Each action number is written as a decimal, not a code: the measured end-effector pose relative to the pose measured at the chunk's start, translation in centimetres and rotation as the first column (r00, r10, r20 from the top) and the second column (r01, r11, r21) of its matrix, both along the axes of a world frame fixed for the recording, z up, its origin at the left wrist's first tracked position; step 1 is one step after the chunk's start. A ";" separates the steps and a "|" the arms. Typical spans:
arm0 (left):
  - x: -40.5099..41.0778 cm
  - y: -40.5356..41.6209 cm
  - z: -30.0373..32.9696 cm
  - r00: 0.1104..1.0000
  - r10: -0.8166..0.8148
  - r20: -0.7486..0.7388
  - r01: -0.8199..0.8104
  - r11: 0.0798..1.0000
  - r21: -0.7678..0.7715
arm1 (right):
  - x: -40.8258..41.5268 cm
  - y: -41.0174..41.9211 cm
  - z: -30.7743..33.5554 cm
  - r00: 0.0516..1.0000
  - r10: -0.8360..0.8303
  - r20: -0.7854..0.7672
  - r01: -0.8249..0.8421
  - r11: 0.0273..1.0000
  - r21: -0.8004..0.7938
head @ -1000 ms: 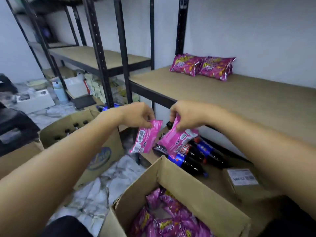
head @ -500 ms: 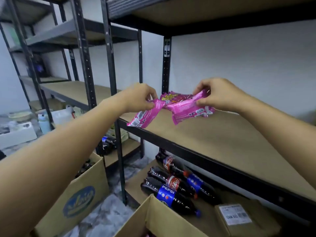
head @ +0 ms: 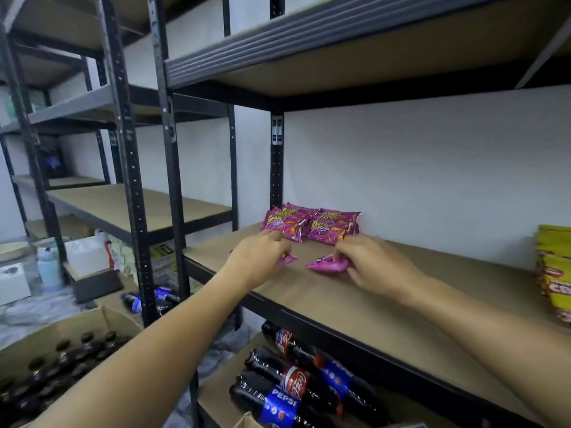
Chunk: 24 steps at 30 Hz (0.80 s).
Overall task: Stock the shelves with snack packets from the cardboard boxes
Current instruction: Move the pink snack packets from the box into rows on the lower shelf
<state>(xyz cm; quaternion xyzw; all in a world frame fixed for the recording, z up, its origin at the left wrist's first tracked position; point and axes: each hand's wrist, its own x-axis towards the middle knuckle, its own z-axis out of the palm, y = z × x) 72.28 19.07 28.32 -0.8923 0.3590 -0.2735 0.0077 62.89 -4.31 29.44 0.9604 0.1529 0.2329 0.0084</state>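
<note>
Two pink snack packets [head: 312,225] lie at the back of the brown shelf board [head: 386,307], against the white wall. In front of them my left hand [head: 259,257] grips a pink packet [head: 289,258] that is mostly hidden under my fingers and rests on the board. My right hand [head: 375,268] holds a second pink packet [head: 327,264] flat on the board, just right of the first. Only a corner of the cardboard snack box [head: 247,421] shows at the bottom edge.
Yellow snack bags [head: 554,267] stand at the shelf's right end. Cola and Pepsi bottles [head: 293,384] lie on the lower shelf. A cardboard box of dark bottles [head: 61,350] sits on the floor at left. Black uprights [head: 168,149] and an upper shelf [head: 340,35] frame the bay.
Both hands have carried their pink packets from mid-air above the shelf edge down onto the board, in front of the two packets at the back.
</note>
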 end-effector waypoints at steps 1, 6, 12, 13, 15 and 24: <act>-0.1 -0.1 -0.3 0.999 -0.007 -0.038 0.006 1.000 -0.004 | -0.2 -0.1 -0.3 1.000 0.000 -0.028 -0.001 1.000 -0.019; -0.6 -0.5 -0.5 0.977 -0.043 -0.208 0.036 0.999 -0.035 | -0.8 -0.2 -0.7 0.991 0.016 -0.130 -0.012 0.999 0.031; 0.5 0.4 0.1 0.972 0.063 -0.226 -0.105 0.978 -0.178 | 0.6 0.5 0.3 0.986 -0.149 -0.074 0.163 0.952 0.258; 0.5 0.6 -0.1 0.960 0.091 -0.265 -0.136 0.978 -0.157 | 0.9 0.7 0.3 0.973 -0.212 -0.093 0.229 0.940 0.254; 0.5 0.7 -0.3 0.928 0.127 -0.351 -0.178 0.977 -0.116 | 1.7 1.0 0.2 0.940 -0.295 -0.173 0.331 0.914 0.235; 1.7 0.0 -0.4 0.880 0.120 -0.460 -0.229 0.955 -0.189 | 4.6 1.2 -1.1 0.903 -0.294 -0.313 0.365 0.909 0.201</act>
